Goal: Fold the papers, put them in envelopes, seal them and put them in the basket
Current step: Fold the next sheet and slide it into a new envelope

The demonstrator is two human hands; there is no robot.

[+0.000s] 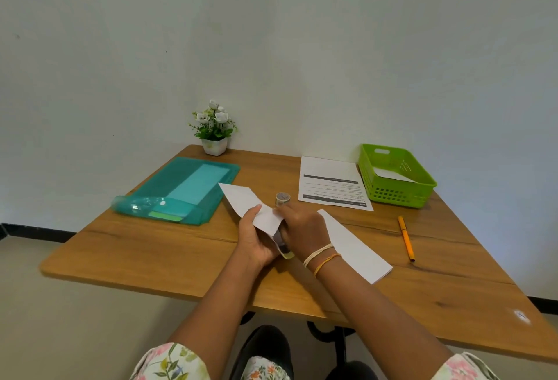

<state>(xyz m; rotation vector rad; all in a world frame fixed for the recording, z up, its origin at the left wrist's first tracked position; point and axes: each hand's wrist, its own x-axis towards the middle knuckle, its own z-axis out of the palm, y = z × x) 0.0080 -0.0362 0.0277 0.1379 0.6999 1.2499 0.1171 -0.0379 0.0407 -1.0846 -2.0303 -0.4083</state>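
My left hand holds a white envelope above the table's middle, thumb on its top face. My right hand grips a glue stick against the envelope's near end, and the stick's tip is hidden behind the paper. The glue's cap stands on the table just beyond my hands. A folded white paper lies flat to the right of my right wrist. Printed sheets lie at the back right. Beside them a green basket holds a white envelope.
A teal plastic folder lies open at the back left of the wooden table. A small potted plant stands by the wall. An orange pen lies at the right.
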